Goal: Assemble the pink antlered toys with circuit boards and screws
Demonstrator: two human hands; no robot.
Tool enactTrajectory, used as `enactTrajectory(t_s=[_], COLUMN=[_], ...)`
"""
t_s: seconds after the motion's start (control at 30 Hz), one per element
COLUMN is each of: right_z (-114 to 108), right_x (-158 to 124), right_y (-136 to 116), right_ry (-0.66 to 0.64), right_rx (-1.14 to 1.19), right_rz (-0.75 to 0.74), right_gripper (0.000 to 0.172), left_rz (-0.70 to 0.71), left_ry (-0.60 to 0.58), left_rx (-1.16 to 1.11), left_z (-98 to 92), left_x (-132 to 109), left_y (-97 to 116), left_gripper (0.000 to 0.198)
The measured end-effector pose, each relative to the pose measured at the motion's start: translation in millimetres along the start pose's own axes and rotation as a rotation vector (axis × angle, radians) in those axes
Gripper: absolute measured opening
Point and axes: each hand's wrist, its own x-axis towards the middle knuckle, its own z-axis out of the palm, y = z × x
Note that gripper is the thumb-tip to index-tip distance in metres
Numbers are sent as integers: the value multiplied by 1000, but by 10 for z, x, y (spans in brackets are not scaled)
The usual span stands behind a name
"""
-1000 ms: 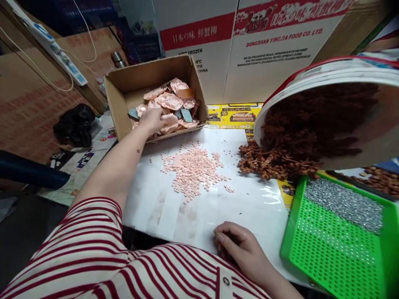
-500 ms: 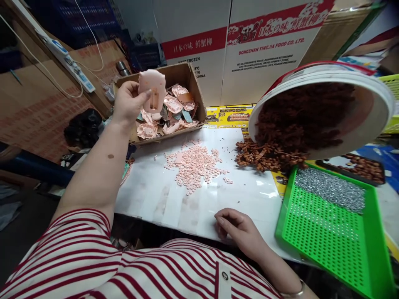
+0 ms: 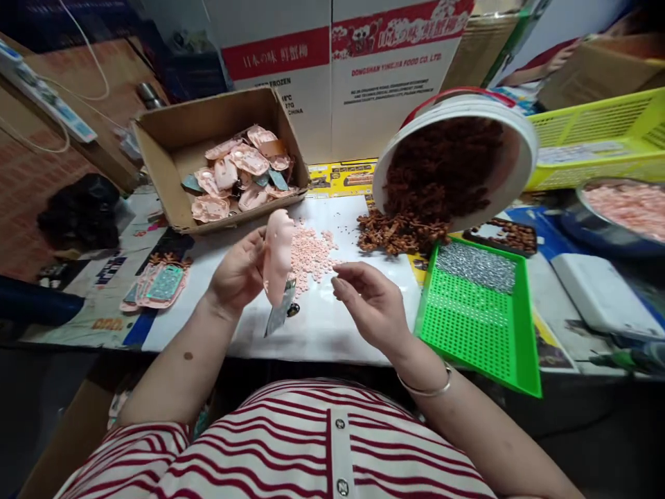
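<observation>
My left hand (image 3: 240,272) grips a pink plastic casing (image 3: 279,253), held edge-on above the white work surface. A small circuit board (image 3: 279,312) hangs from the casing's lower side, with a round dark part (image 3: 294,310) beside it. To the right, my right hand (image 3: 371,305) is raised with curled fingers, thumb and index close together; whether a tiny piece sits between them I cannot make out. Behind the casing lies a heap of small pink rings (image 3: 312,253). A cardboard box (image 3: 171,149) holding several similar pink casings (image 3: 249,163) stands beyond my left hand.
A tipped white bucket (image 3: 522,159) spills brown clustered parts (image 3: 400,232). The green perforated tray (image 3: 467,333) at right holds small silvery pieces (image 3: 475,267). Stacked pink casings with a green board (image 3: 163,283) lie at left. A yellow basket (image 3: 597,166) and a white case (image 3: 605,294) are far right.
My left hand has brought the pink casing from over the cardboard box down toward me and turned it edge-on. My right hand has risen from the table's front edge toward it. The view has shifted.
</observation>
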Motion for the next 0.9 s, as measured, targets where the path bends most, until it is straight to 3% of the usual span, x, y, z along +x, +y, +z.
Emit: enactTrajectory(t_s=[0.13,0.27,0.33,0.43,0.5,0.57,0.67,0.73,0.8,0.9], right_z=[115,209,227,229,215,171,16,-128,-254,-337], right_x=[-44,-132,-165,-199,-212,-217,-216,-235,-292,-443], right_y=[-115,-166,-165,-164,-183,-214,-204,-109,57,322], right_ry=[-90,-188,-191,-184,-193,-203,-100,14,62,-80], right_rx=[-109,-422,-577,-712,-729,-673,-439,-237,-29,281], right_rz=[-218,-394,-387,-312,-265,-269,-279,-154,93,458], right_gripper=[33,36,40,43,38,34,29,24,23,42], left_rz=[-147,-253,-274,-240,-240,-263,-247,-207,-178,-134], left_ry=[-18,29,-6,-135,-213,-228,-158,-111,-76,-14], left_rx=[-150,-211,-196,-162,-147,-137,-137,-133,-121,-103], left_z=[129,260,328,405,419,405,363,340,332,347], left_x=[-120,-165,-202,-299,-372,-431,-481,-495,-501,-494], left_y=[-328,-488,-515,-535,-553,-571,-565,-526,-468,-380], left_gripper=[21,22,32,68,80,69,54,59,65,62])
